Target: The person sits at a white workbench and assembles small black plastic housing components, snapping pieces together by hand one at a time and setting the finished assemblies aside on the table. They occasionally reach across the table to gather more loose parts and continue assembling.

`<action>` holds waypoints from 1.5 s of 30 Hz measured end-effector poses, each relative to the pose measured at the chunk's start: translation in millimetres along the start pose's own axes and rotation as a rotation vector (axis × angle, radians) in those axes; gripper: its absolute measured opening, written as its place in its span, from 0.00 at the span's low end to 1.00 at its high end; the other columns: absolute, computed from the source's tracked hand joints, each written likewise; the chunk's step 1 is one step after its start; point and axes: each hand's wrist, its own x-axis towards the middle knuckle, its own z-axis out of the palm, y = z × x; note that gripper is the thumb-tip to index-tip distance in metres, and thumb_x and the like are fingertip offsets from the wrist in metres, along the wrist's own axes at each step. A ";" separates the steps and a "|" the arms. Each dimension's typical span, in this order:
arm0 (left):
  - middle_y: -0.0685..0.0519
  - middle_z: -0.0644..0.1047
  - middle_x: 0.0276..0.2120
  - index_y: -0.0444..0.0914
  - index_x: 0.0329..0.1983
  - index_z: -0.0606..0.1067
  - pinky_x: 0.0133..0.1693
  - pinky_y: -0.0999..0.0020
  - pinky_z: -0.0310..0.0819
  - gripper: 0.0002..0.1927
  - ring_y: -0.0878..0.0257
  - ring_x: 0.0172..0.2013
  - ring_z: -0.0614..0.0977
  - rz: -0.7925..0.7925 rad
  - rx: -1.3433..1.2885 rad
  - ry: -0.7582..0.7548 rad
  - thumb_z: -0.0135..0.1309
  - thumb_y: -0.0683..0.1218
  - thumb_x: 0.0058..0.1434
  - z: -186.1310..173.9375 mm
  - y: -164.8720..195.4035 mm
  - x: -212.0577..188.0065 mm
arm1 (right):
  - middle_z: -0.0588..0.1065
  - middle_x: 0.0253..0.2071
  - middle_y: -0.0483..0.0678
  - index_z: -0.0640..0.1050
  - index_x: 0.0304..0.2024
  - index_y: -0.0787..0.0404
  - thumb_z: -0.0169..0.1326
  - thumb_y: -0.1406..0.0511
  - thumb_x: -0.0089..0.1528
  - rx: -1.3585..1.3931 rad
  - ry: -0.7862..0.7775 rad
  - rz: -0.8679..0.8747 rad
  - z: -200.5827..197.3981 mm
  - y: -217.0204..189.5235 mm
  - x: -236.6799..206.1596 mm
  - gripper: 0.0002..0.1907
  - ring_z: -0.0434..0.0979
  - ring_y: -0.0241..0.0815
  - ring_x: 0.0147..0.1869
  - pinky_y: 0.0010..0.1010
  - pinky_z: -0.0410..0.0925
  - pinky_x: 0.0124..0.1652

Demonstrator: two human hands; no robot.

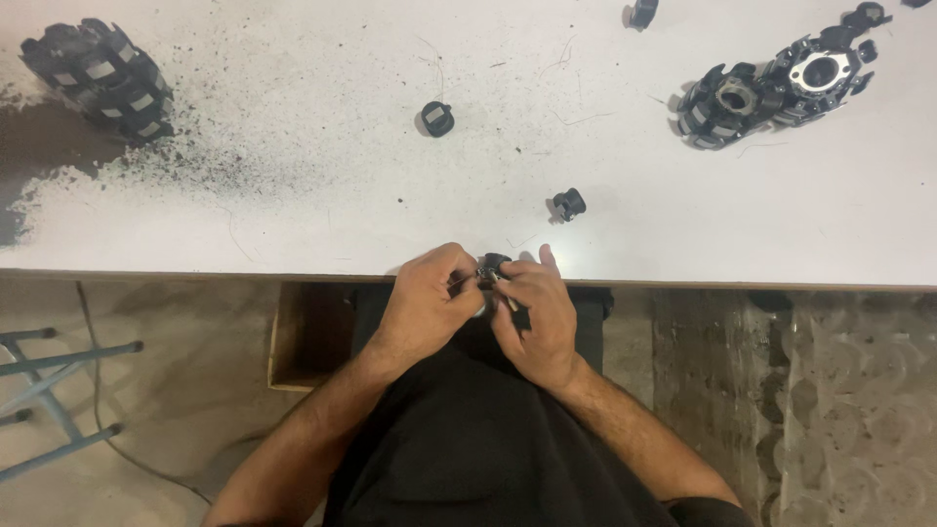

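My forearms are bare and pretty hairy, no sleeves showing, no rings or watch, just a black apron (468, 439) over my lap.

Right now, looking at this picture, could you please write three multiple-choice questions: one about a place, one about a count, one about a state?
1. Where do the hands, left and right, meet?
A. at the near edge of the white table
B. by the far left corner
C. under the table

2. How many small loose black plastic parts lie in the table's middle, between the big black stacks?
A. two
B. five
C. none

3. How is the small black part at the hands?
A. lying free
B. gripped between both hands
C. hanging from a wire

Answers: 1 A, the fingers touch at the edge; 2 A, two lie apart; 3 B, fingers of both hands close on it.
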 end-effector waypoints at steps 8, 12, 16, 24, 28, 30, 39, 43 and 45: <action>0.54 0.76 0.27 0.35 0.31 0.73 0.28 0.70 0.71 0.03 0.68 0.27 0.76 0.069 -0.078 0.048 0.56 0.37 0.58 1.3 -2.2 -3.4 | 0.77 0.44 0.53 0.74 0.47 0.63 0.61 0.77 0.58 -0.032 -0.033 -0.011 -1.5 -1.3 3.6 0.16 0.80 0.53 0.58 0.60 0.57 0.73; 0.54 0.76 0.27 0.35 0.31 0.73 0.29 0.70 0.71 0.03 0.68 0.28 0.77 0.089 -0.104 0.054 0.56 0.36 0.58 3.2 -4.6 -2.1 | 0.78 0.45 0.54 0.75 0.45 0.64 0.61 0.78 0.58 -0.021 0.009 0.001 -2.7 -5.4 4.2 0.15 0.80 0.53 0.59 0.59 0.59 0.72; 0.54 0.76 0.27 0.35 0.31 0.73 0.30 0.70 0.72 0.03 0.68 0.28 0.77 0.095 -0.098 0.058 0.56 0.36 0.58 4.5 -6.5 -2.9 | 0.78 0.44 0.53 0.74 0.46 0.64 0.61 0.78 0.58 -0.048 0.001 -0.005 -3.9 -6.5 5.3 0.15 0.80 0.53 0.60 0.59 0.60 0.73; 0.53 0.77 0.30 0.35 0.33 0.74 0.31 0.70 0.73 0.03 0.68 0.29 0.78 0.114 -0.065 -0.012 0.57 0.37 0.59 1.2 -3.0 0.5 | 0.77 0.43 0.51 0.74 0.45 0.63 0.60 0.78 0.58 -0.108 -0.047 -0.014 -7.4 -5.1 10.4 0.15 0.80 0.51 0.58 0.59 0.57 0.73; 0.51 0.78 0.36 0.37 0.40 0.77 0.32 0.71 0.77 0.08 0.65 0.29 0.82 0.130 0.298 0.043 0.60 0.46 0.62 -23.2 11.8 28.6 | 0.76 0.46 0.54 0.73 0.47 0.63 0.58 0.77 0.61 -0.181 0.027 0.017 -20.0 10.6 25.5 0.14 0.78 0.53 0.59 0.60 0.52 0.75; 0.45 0.78 0.40 0.33 0.47 0.75 0.34 0.64 0.77 0.19 0.61 0.32 0.82 0.118 0.549 0.178 0.61 0.52 0.64 -52.4 19.9 61.5 | 0.76 0.48 0.53 0.71 0.49 0.63 0.56 0.78 0.62 -0.155 0.113 0.025 -27.6 14.5 30.3 0.14 0.78 0.53 0.58 0.61 0.50 0.76; 0.49 0.82 0.39 0.38 0.50 0.75 0.38 0.61 0.79 0.15 0.59 0.35 0.83 -0.120 0.551 0.013 0.55 0.53 0.68 -59.5 25.9 127.8 | 0.74 0.44 0.49 0.79 0.44 0.59 0.55 0.77 0.59 -0.133 -0.022 0.081 -16.2 -0.6 28.8 0.13 0.72 0.52 0.63 0.59 0.46 0.76; 0.47 0.82 0.46 0.36 0.59 0.70 0.38 0.63 0.79 0.22 0.61 0.40 0.83 0.041 0.174 -0.288 0.57 0.43 0.62 -54.2 6.0 65.7 | 0.73 0.46 0.46 0.81 0.49 0.58 0.59 0.73 0.60 -0.209 -0.123 0.111 -28.8 1.5 30.2 0.15 0.69 0.53 0.67 0.62 0.44 0.74; 0.47 0.81 0.51 0.36 0.62 0.67 0.38 0.65 0.80 0.24 0.61 0.43 0.83 0.077 -0.018 -0.391 0.56 0.41 0.62 -55.9 2.4 38.7 | 0.71 0.48 0.49 0.79 0.52 0.61 0.64 0.67 0.57 -0.151 -0.195 0.066 -32.3 1.6 32.9 0.20 0.66 0.56 0.68 0.64 0.42 0.71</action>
